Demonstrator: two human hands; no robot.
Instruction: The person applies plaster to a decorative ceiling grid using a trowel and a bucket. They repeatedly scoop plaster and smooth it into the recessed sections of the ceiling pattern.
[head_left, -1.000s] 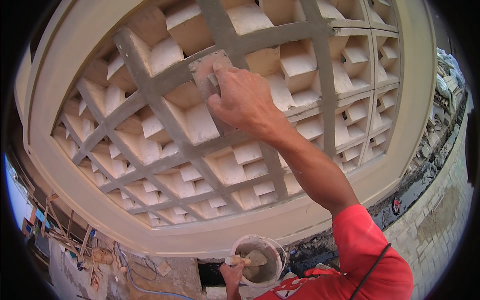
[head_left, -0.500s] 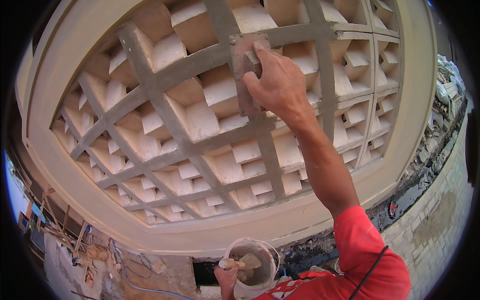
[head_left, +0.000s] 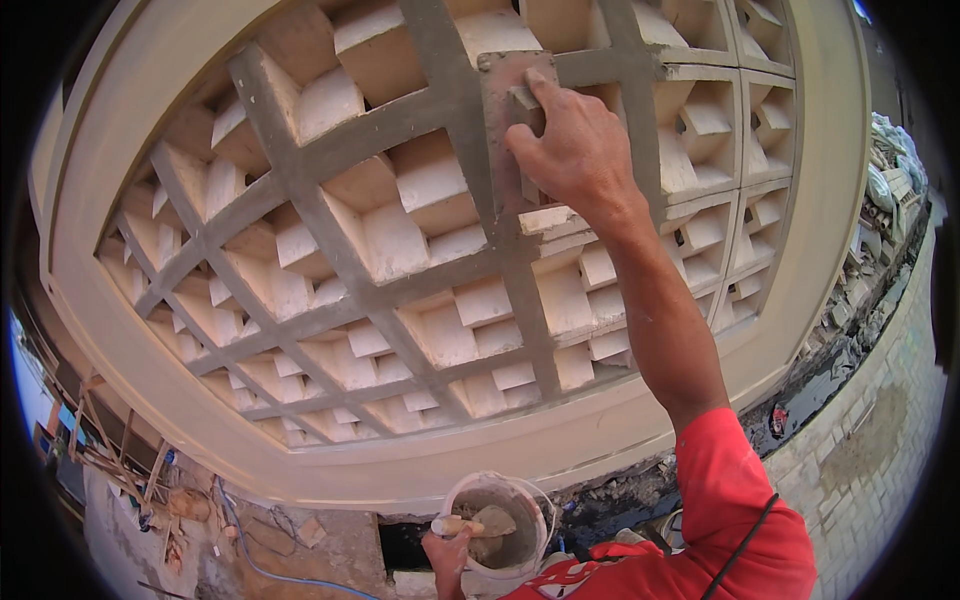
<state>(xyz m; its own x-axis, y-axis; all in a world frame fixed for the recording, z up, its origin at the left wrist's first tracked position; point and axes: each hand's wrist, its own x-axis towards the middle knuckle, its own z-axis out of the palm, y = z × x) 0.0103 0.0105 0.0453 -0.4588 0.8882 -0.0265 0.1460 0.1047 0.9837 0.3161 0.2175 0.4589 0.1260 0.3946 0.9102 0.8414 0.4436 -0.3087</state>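
My right hand [head_left: 582,148] grips the handle of a rectangular plastering trowel [head_left: 503,140], its flat blade laid against the lattice wall [head_left: 385,300]. Grey mortar coats many of the lattice strips around it, while the recessed blocks between them are cream. Low in the picture, my left hand [head_left: 446,552] is closed around the light handle of a pointing trowel [head_left: 494,521]. That trowel's blade is over the mouth of a white bucket [head_left: 545,535] with grey mortar inside; whether it touches the mortar I cannot tell.
A smooth cream frame [head_left: 600,435] borders the lattice. Below it runs a dark trench [head_left: 610,512], with rubble [head_left: 860,270] at the right beside a paved path [head_left: 860,440]. A blue hose [head_left: 290,578] and wooden poles [head_left: 125,440] lie at lower left.
My right hand has slid the plastering trowel slightly right and up across the lattice. The left hand still holds the pointing trowel at the bucket. The whole view has shifted slightly.
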